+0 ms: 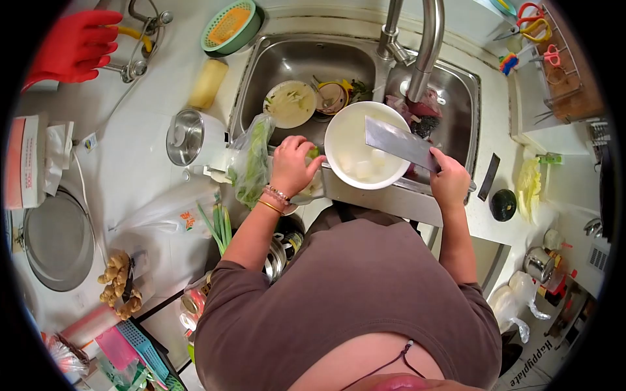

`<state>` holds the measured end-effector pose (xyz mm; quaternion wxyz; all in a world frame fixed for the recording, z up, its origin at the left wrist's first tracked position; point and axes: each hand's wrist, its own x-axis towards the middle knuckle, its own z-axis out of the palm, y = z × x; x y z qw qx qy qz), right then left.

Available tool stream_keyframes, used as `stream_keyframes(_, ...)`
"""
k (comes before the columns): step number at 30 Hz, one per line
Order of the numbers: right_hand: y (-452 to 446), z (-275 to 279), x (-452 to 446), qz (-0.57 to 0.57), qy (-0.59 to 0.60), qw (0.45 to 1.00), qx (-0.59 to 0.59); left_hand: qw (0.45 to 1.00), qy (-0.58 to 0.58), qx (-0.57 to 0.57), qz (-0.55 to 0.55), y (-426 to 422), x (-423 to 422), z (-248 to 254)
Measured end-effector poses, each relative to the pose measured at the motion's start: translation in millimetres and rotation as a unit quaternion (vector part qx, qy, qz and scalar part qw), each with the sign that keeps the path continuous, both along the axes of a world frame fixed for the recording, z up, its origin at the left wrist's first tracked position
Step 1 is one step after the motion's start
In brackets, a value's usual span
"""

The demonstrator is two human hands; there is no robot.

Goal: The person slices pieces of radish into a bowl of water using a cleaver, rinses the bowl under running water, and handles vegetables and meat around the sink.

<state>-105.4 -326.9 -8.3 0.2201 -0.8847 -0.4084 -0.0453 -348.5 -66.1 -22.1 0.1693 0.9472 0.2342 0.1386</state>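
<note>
My right hand grips the handle of a cleaver, its broad blade lying across the top of a white bowl. Several pale white chunks sit in cloudy liquid in that bowl, partly hidden by the blade. My left hand is left of the bowl, its fingers curled around a small green vegetable piece at the fingertips. Beside it, a clear plastic bag holds leafy greens. Under my left wrist, a pale dish is mostly hidden.
The steel double sink holds a plate of scraps and reddish raw pieces under the faucet. A dark squash and cabbage leaf lie right. Left stand a metal-lined pot, ginger and spring onions.
</note>
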Motion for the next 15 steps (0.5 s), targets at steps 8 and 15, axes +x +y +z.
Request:
stream_keyframes(8, -20, 1, -1, -0.055, -0.003, 0.998, 0.012, 0.992, 0.038, -0.046, -0.112, -36, 105, -15)
stream_keyframes(15, -45, 0, -8, -0.099, -0.002, 0.995, 0.012, 0.970, 0.083, -0.207, -0.101, -21, 144, -93)
